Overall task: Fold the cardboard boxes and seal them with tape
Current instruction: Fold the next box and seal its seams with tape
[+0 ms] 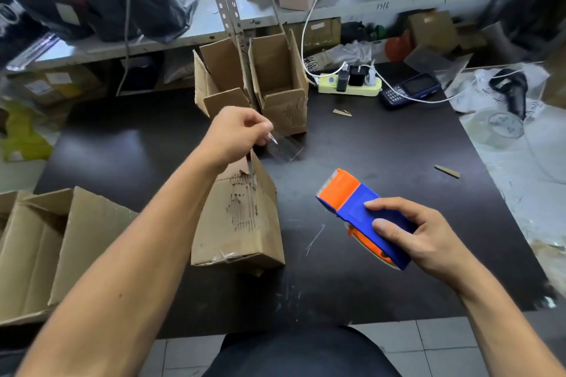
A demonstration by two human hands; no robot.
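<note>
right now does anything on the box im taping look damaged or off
Yes. The box under the left hand has its outer paper torn away in ragged strips down the near face, baring the corrugation. The clear tape that hand pinches hangs loose, not stuck down.

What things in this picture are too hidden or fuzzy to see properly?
Head view only:
- Roll inside the blue and orange tape dispenser: covered by its casing and the right hand.
- Top of the brown cardboard box in front: hidden behind the left hand and forearm.
- Writing on the dark handheld device: too small.
- Flattened cardboard: cut off by the left edge.
</note>
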